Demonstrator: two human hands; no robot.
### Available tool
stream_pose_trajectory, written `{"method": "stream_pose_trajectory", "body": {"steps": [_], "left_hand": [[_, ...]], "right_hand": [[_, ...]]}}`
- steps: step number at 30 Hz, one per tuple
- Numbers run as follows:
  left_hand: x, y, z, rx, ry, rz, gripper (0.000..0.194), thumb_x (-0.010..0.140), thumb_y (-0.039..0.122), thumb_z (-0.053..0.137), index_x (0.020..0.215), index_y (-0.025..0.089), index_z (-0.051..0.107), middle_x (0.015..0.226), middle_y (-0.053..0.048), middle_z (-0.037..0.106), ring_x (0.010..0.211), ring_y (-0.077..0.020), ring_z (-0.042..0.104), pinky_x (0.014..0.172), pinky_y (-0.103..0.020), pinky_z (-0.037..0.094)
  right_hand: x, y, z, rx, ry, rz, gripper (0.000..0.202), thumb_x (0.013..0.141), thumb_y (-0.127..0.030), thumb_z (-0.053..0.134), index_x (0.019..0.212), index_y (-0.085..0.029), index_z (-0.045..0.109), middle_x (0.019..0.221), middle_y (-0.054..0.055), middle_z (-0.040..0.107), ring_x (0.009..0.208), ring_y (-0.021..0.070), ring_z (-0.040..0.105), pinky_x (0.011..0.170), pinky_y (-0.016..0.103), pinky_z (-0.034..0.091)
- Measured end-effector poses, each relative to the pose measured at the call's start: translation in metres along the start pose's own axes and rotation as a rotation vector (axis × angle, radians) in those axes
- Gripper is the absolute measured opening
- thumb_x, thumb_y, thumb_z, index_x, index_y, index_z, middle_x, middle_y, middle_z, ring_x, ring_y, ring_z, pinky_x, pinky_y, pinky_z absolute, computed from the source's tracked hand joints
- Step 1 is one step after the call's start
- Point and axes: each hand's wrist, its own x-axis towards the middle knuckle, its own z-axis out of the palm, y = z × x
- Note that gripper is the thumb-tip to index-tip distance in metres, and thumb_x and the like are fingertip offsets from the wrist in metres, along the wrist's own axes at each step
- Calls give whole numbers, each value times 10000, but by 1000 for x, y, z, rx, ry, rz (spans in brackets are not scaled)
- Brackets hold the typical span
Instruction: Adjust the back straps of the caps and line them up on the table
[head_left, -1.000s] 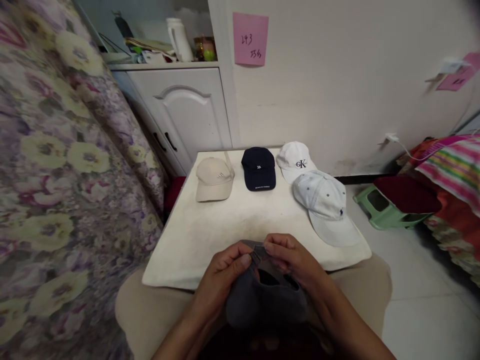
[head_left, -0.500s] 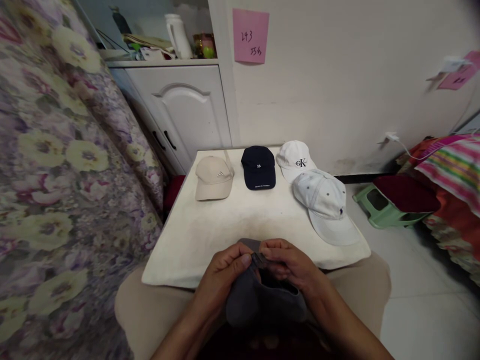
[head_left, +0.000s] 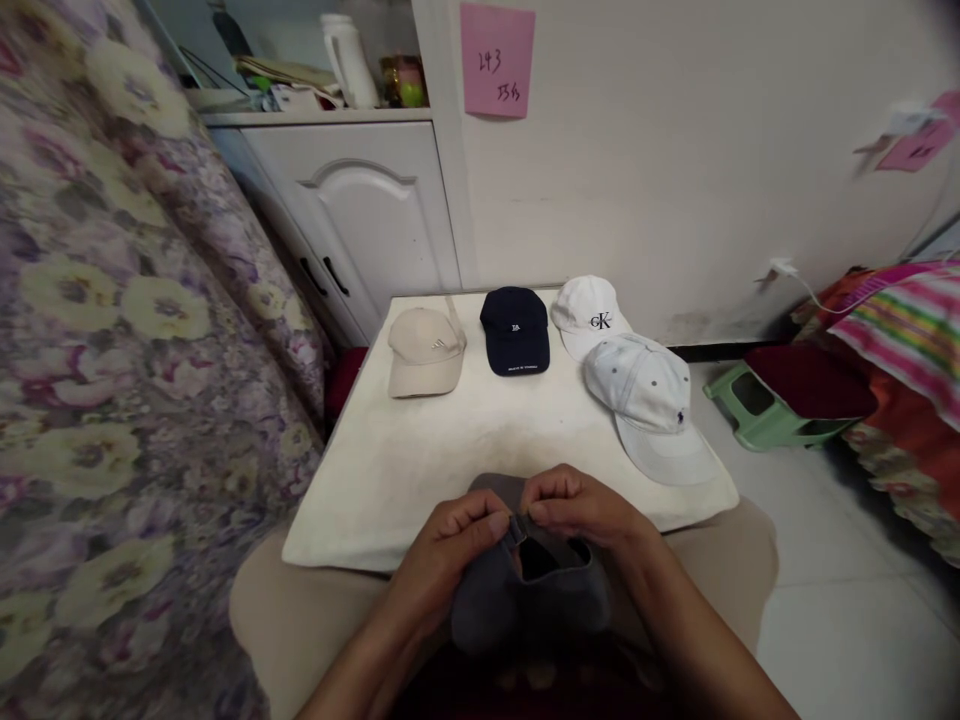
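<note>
A dark grey baseball cap (head_left: 491,600) rests at my lap by the table's near edge, its rear opening facing up. My left hand (head_left: 457,535) pinches the back strap near its buckle (head_left: 517,528) between thumb and fingers. Close beside it, my right hand (head_left: 581,505) is closed on the strap's other side. Much of the cap's lower part lies in shadow. Farther back on the table stand a beige cap (head_left: 426,352), a navy cap (head_left: 515,332), a white cap (head_left: 586,315) and a pale denim cap (head_left: 646,400).
A cream cloth covers the small table (head_left: 360,500). To the left hangs a floral curtain (head_left: 150,400), with a white cabinet (head_left: 367,210) behind. A green stool (head_left: 750,400) with a dark red top stands at the right.
My right hand has risen slightly and its fingers have shifted along the strap. The buckle and the cap's rear opening now show more clearly.
</note>
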Motion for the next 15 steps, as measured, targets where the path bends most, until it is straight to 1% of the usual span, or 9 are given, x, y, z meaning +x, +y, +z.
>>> {"method": "stream_pose_trajectory", "body": {"steps": [3,7,11,15], "left_hand": [[1,-1,1,7,1,-4,278,832,380,722,717,145,628,624,-29,651,542,-115,520,535,-220,321],[3,-2,0,18,10,-4,282,830,381,721,713,152,604,622,2,592,546,-99,469,533,-219,285],[4,-4,-1,31,19,7,288,846,386,702,717,160,580,619,24,542,545,-91,418,529,-221,264],[4,-4,-3,68,37,19,294,851,394,694,716,166,568,622,30,519,555,-96,402,529,-224,262]], "right_hand": [[0,-1,-3,-56,-13,-6,236,853,-359,732,816,-133,675,532,-79,461,441,45,313,419,185,224],[0,-2,1,-87,13,7,273,848,-395,725,793,-138,649,532,-77,459,449,51,323,424,191,223],[1,-3,10,-16,52,24,314,840,-425,720,741,-152,602,517,-84,438,434,50,306,413,194,205],[0,-4,18,38,79,31,344,838,-451,711,716,-165,564,496,-86,439,407,45,267,392,197,165]]}}
